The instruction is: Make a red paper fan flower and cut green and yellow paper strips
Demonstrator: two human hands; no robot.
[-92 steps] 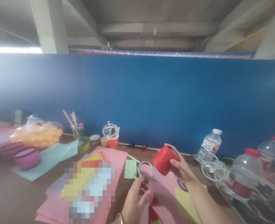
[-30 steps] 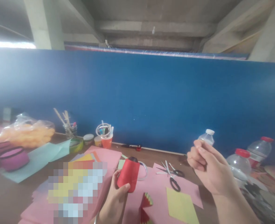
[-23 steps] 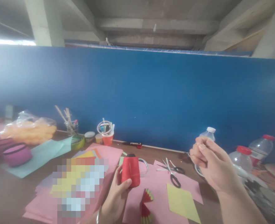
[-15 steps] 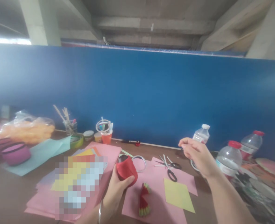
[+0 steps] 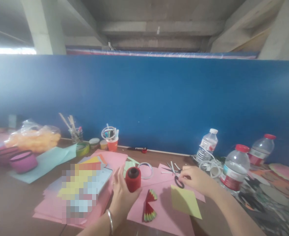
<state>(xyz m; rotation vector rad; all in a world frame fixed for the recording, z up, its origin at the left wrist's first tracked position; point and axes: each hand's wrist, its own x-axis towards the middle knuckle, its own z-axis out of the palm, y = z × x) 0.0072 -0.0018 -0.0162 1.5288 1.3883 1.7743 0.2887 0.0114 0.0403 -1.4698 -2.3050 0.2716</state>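
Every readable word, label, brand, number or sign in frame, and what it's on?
No text is readable.
Clear plastic bottle with white cap: printing too blurred.
Nearer clear plastic bottle with red cap: printing too blurred.
Farther clear plastic bottle with red cap: printing too blurred.
Pixelated rectangular patch: unreadable.
Red cone-shaped thread spool: no lettering visible.

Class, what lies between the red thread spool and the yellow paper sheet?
In the head view, a pleated red-and-green paper fan on pink paper.
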